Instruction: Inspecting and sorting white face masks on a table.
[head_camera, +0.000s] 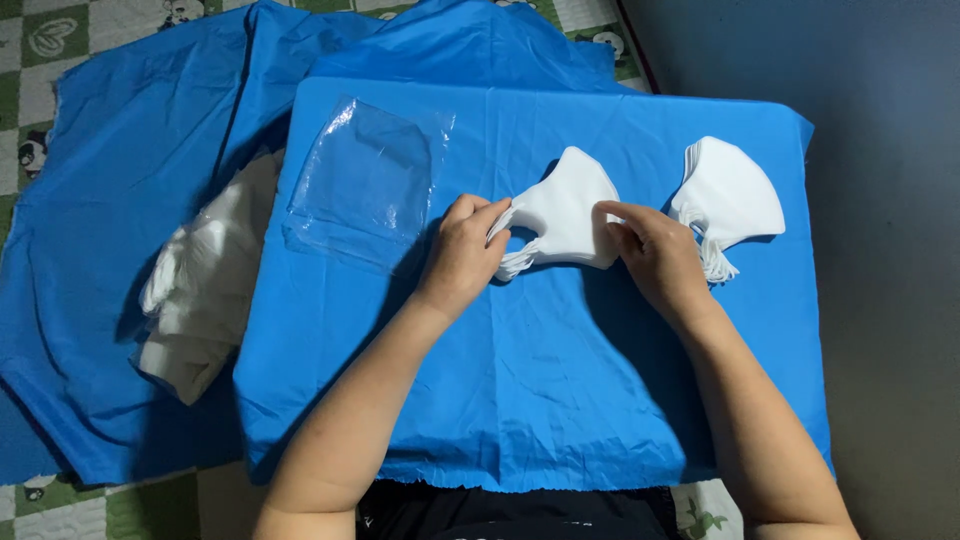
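A small stack of white folded face masks lies on the blue cloth covering a low table. My left hand pinches the stack's left edge by the ear loops. On the stack's right side rests my right hand, fingertips pressing on it. A second, thicker stack of white masks sits just right of my right hand, untouched.
A pile of clear plastic sleeves lies flat on the cloth to the left of my hands. Off the table's left edge, a heap of white masks in plastic rests on more blue fabric. A grey wall stands at right.
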